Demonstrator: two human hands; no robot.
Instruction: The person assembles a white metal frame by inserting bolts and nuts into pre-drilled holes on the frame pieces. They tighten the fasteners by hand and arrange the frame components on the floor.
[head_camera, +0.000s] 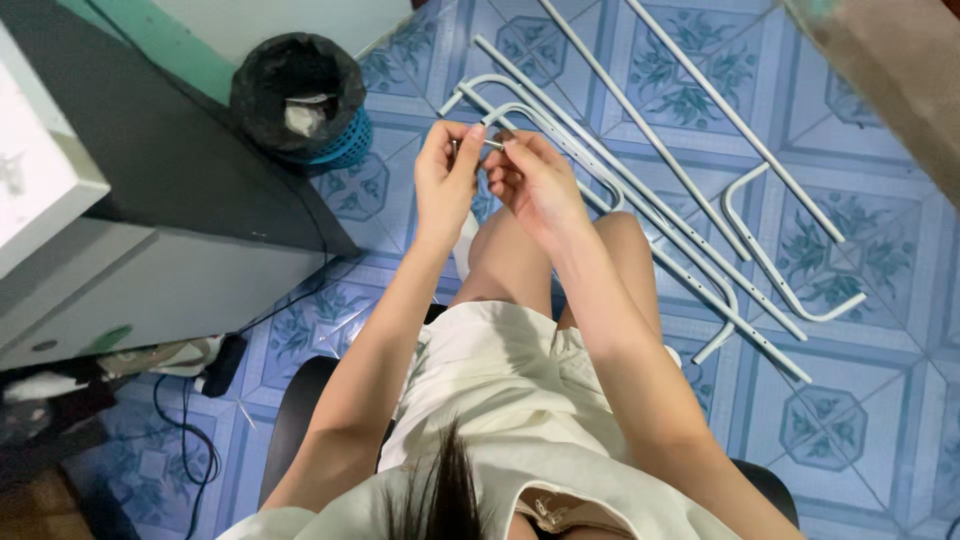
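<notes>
I sit on a dark chair (300, 410) and look down past my knees. My left hand (443, 178) and my right hand (535, 180) are raised together above my knees, fingertips pinching a small metal part (488, 143), likely a screw or bolt, between them. Just beyond the hands, several white metal tubes (640, 200) lie on the blue patterned tile floor (860, 330). Some tubes are bent into U shapes and some carry rows of small holes.
A blue bin with a black liner (300, 95) stands at the upper left beside a dark grey desk or cabinet (170, 200). Cables and a plug (200, 385) lie on the floor at the left. A brown surface (900, 70) fills the upper right corner.
</notes>
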